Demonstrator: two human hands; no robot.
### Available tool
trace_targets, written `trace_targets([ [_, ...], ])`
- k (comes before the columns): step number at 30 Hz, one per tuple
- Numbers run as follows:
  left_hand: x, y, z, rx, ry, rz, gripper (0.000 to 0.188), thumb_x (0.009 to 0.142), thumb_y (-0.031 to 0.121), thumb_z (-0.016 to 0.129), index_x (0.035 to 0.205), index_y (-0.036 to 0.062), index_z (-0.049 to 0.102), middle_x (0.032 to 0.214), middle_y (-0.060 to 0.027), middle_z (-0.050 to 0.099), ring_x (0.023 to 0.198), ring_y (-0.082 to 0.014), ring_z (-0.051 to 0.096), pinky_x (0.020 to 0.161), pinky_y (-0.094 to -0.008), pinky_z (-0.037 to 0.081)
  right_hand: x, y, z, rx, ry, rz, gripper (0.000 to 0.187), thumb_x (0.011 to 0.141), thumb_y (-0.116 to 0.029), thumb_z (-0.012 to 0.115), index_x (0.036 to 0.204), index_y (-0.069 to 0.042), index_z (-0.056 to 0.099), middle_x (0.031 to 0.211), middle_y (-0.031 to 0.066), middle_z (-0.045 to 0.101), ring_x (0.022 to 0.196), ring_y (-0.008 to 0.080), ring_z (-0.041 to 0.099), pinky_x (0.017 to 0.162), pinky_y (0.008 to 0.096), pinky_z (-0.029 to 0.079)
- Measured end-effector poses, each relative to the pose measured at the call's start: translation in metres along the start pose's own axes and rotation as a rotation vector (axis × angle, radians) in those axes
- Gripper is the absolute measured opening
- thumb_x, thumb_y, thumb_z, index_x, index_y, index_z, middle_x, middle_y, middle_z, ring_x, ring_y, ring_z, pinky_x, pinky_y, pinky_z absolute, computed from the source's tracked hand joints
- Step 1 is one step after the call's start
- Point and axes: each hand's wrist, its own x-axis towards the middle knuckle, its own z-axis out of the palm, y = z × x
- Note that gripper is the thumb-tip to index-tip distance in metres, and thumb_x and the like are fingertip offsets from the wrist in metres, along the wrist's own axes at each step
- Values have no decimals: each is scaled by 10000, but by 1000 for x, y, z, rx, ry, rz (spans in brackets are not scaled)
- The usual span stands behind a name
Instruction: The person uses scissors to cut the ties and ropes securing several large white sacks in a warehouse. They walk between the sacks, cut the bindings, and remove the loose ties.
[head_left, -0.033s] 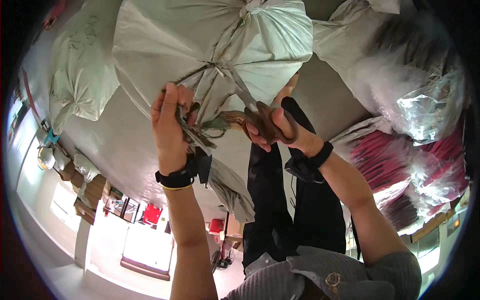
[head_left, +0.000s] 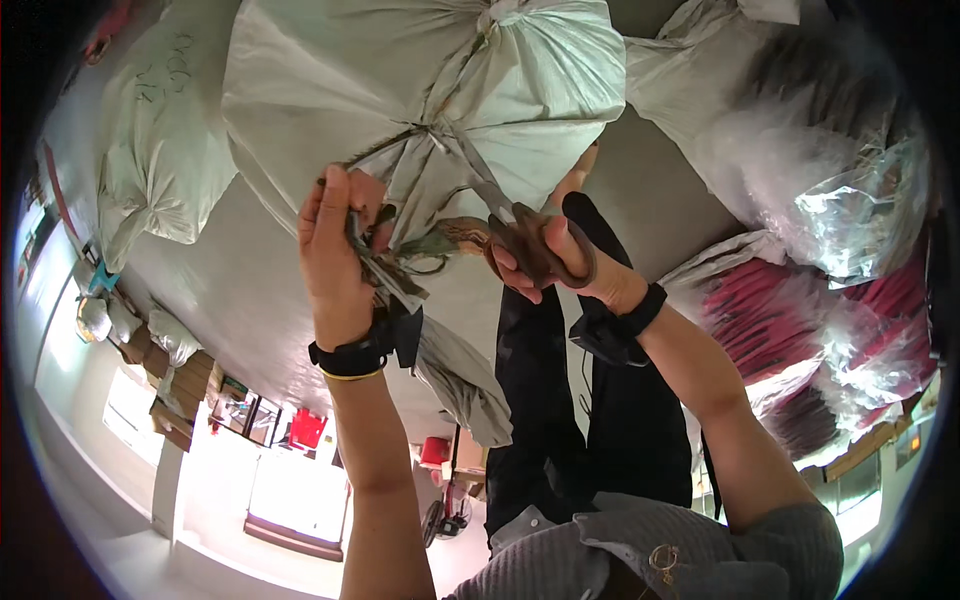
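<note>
The person's left hand (head_left: pixel 335 255) is closed around the bunched neck (head_left: pixel 400 235) of a big pale woven sack (head_left: pixel 420 90), which fills the top middle of the view. The right hand (head_left: pixel 545 255) has its fingers through the handles of a pair of scissors (head_left: pixel 505 225), whose blades reach up to the cord (head_left: pixel 450 140) tying the sack. The sack looks soft and bulky, probably heavy when full; its gathered neck seems the surest place to grip, since the woven cloth may be slippery.

A second pale sack (head_left: pixel 150 140) lies at the left with dark handwriting on it. At the right, clear plastic bags (head_left: pixel 850 210) hold dark and pink goods. A red bin (head_left: pixel 307 428) stands far off.
</note>
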Motion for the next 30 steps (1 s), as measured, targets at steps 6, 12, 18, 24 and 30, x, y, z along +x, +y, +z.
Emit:
trace_targets([
  [6,14,-4,-15,-202,-165,-27,314,950,314,449,699,132,394,590,47,292,554,-49,274,425,-187,223,3,5,-1,20,-19,-17,764,655,-832,418,816,-92,511,670,-15,484,555,71,460,458,191,369],
  [12,10,-5,-13,-193,-197,-17,318,960,309,424,698,135,378,588,49,256,555,-51,250,420,-188,206,8,18,-1,55,-11,-40,808,611,-862,372,790,-84,497,608,-15,464,504,76,461,416,191,359],
  [18,-5,-8,-9,-168,-139,-56,324,957,305,434,693,130,372,579,47,257,551,-50,250,408,-183,211,12,24,8,211,-45,-41,878,540,-897,318,790,-70,469,565,-10,438,428,89,430,379,197,320],
  [24,-11,-14,-10,-168,-220,-24,318,950,322,453,704,131,385,589,46,292,535,-44,262,394,-181,209,12,38,1,202,-8,-74,826,615,-860,388,816,-70,518,600,-17,463,484,72,432,390,197,318],
  [30,-29,-18,0,1,-117,-119,269,950,279,465,742,117,410,606,42,337,512,-39,269,394,-176,235,19,44,7,238,7,-121,798,619,-846,422,831,-80,500,601,-24,449,488,68,430,396,186,322],
])
